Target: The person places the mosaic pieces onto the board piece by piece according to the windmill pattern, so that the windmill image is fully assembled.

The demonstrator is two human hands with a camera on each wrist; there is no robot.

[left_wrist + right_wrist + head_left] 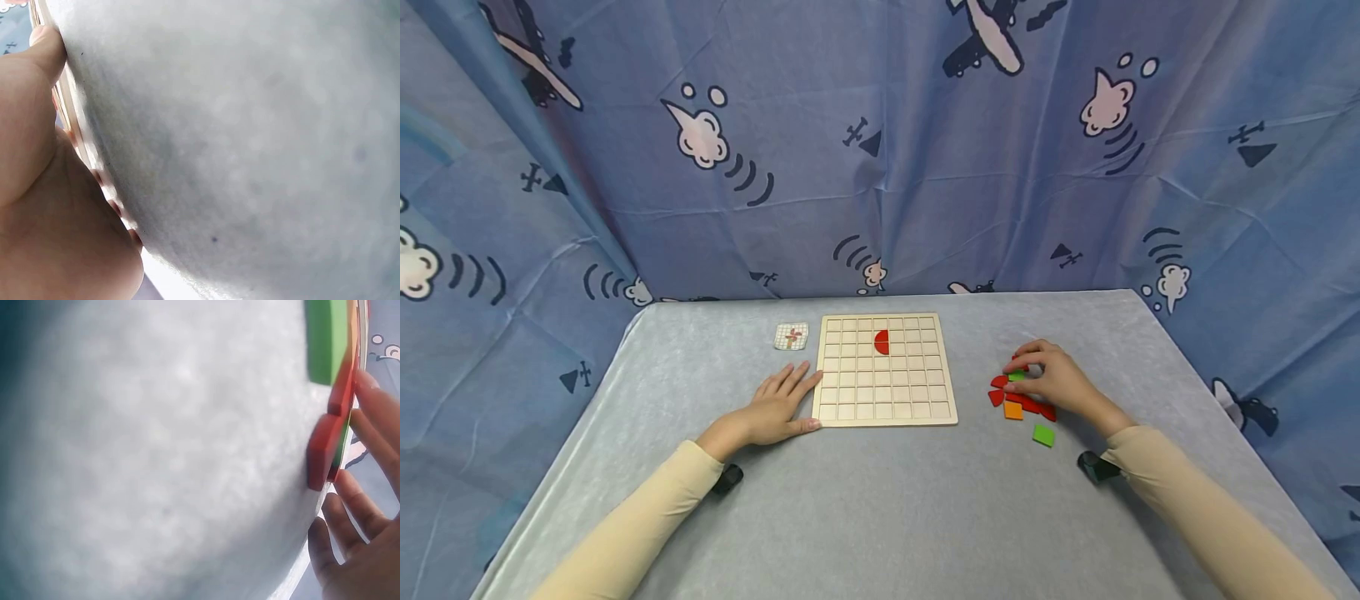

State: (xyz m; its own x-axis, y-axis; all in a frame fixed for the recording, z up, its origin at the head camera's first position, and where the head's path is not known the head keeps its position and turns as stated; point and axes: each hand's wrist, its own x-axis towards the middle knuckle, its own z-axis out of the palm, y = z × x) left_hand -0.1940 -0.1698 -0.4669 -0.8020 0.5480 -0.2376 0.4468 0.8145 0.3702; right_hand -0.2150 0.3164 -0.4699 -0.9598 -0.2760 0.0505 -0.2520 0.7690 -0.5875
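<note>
My left hand point(772, 414) lies spread at the left side of a wooden grid board point(885, 371), its thumb by the near corner and a fingertip at the left edge. In the board's upper part sit red curved pieces point(882, 342) forming a half disc. Over a cluster of coloured pieces at the right hovers my right hand point(1060, 382), thumb and fingers apart around a green piece point(1017, 376). Red pieces point(1030, 404) lie under and beside it. The right wrist view shows the fingers point(359, 503) close to the red and green pieces; whether they touch is unclear.
A small pattern card point(792, 336) lies left of the board. An orange square point(1013, 410) and a green square point(1043, 435) lie on the near side of the cluster. Grey cloth covers the table point(880, 508), and a blue printed curtain point(880, 150) hangs behind it.
</note>
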